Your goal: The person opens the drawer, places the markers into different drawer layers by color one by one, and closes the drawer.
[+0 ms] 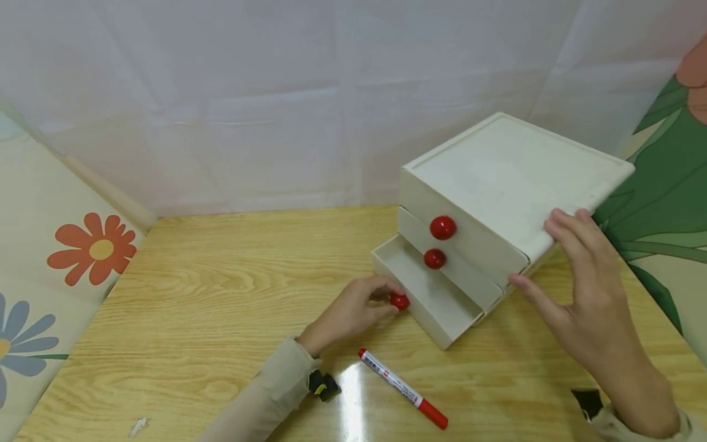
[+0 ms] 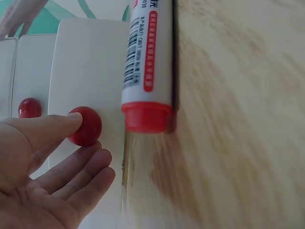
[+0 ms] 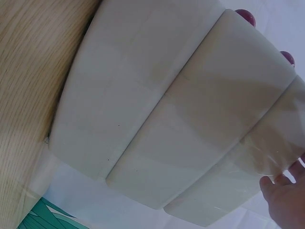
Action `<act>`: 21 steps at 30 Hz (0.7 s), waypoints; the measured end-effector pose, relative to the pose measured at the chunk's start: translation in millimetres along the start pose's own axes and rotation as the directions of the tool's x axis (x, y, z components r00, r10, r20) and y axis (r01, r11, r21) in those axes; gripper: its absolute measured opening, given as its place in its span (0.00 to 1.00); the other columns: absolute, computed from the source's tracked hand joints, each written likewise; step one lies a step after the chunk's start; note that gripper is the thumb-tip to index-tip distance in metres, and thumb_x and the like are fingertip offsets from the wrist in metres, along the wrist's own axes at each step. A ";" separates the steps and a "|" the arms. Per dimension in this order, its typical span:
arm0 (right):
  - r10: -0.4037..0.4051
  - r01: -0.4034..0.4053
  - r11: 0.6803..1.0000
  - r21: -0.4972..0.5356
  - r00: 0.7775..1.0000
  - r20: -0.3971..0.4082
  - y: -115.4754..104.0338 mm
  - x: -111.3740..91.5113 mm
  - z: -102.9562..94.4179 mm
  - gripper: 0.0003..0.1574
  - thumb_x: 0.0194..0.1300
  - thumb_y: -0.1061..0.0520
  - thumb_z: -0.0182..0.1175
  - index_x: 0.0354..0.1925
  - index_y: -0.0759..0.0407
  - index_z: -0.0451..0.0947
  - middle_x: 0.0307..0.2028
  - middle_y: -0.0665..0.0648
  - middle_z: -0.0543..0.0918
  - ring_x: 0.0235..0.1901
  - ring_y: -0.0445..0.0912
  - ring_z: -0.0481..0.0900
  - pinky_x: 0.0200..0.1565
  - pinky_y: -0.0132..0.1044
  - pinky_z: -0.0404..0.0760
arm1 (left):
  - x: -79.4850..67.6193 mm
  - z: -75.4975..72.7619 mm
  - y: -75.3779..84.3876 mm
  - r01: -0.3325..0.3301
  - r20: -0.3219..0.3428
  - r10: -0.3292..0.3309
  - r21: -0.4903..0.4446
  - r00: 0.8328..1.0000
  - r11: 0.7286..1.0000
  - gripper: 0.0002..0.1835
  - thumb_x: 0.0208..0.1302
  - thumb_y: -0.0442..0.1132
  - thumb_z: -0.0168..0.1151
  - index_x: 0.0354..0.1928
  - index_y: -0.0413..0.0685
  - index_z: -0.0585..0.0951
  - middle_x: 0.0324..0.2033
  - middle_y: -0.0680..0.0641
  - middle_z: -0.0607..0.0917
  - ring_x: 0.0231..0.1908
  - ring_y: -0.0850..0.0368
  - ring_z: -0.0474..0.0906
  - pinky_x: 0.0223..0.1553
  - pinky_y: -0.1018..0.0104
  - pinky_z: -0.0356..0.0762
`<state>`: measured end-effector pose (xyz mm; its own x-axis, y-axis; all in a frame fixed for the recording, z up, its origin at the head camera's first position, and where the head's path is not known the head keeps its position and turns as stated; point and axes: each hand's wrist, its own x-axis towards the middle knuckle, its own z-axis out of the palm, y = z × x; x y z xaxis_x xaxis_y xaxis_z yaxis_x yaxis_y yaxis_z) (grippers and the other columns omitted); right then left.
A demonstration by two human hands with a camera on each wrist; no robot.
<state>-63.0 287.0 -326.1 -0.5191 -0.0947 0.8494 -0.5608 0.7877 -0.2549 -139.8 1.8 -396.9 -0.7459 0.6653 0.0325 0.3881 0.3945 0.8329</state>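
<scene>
A white drawer cabinet [image 1: 525,172] stands at an angle on the table, with three drawers that have round red knobs. The bottom drawer [image 1: 431,319] is pulled out, its bare inner floor showing; the upper two are closed. My left hand [image 1: 356,310] pinches the bottom drawer's red knob [image 2: 88,126] between thumb and fingers. On the cabinet's right side, my right hand [image 1: 588,301] steadies the top edge with fairly straight fingers, thumb near the front corner. In the right wrist view, fingertips [image 3: 267,183] touch the cabinet's side wall [image 3: 190,119].
A red-capped marker [image 1: 403,388] lies on the wooden table [image 1: 221,294] in front of the drawer, close to my left wrist. Behind the table hangs a pale cloth [image 1: 248,110]. Flower-patterned panels [image 1: 91,248] flank it on both sides.
</scene>
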 end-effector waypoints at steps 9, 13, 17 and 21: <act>-0.004 0.004 1.000 -0.002 1.000 0.000 0.3 0.1 -0.3 0.51 0.68 0.30 0.53 0.59 0.78 0.69 0.60 0.76 0.72 0.72 0.59 0.62 0.77 0.46 0.55 | -7.3 -3.1 -1.5 -0.009 -0.004 0.009 0.008 1.000 1.000 0.12 0.64 0.32 0.65 0.49 0.46 0.83 0.47 0.50 0.87 0.50 0.57 0.83 0.57 0.68 0.79; -0.007 0.007 1.000 0.001 1.000 -0.004 0.0 0.0 -0.2 0.50 0.68 0.31 0.53 0.58 0.78 0.69 0.60 0.76 0.72 0.72 0.58 0.62 0.77 0.46 0.55 | -8.1 -2.8 -1.6 -0.009 -0.005 0.009 0.025 1.000 1.000 0.12 0.64 0.32 0.65 0.50 0.46 0.83 0.47 0.49 0.87 0.49 0.57 0.83 0.57 0.68 0.79; -0.009 0.009 1.000 0.021 1.000 -0.021 -0.1 1.2 0.5 0.50 0.68 0.31 0.54 0.58 0.78 0.69 0.60 0.76 0.72 0.72 0.57 0.63 0.77 0.46 0.56 | -9.3 -3.1 -1.0 -0.019 -0.004 0.019 0.031 1.000 0.999 0.12 0.64 0.32 0.65 0.49 0.46 0.83 0.47 0.49 0.87 0.49 0.57 0.83 0.57 0.69 0.79; -0.013 0.014 0.999 0.032 1.000 -0.029 0.3 2.4 0.7 0.50 0.68 0.32 0.54 0.58 0.79 0.69 0.60 0.76 0.72 0.72 0.57 0.63 0.77 0.46 0.56 | -11.4 -3.7 -0.7 -0.028 0.005 0.028 0.031 1.000 0.999 0.12 0.64 0.31 0.65 0.49 0.45 0.82 0.47 0.49 0.87 0.49 0.57 0.83 0.57 0.68 0.80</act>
<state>-64.8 286.6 -324.4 -0.4932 -0.0875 0.8655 -0.5883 0.7664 -0.2578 -133.5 -8.4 -395.9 -0.7322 0.6790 0.0531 0.4253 0.3949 0.8143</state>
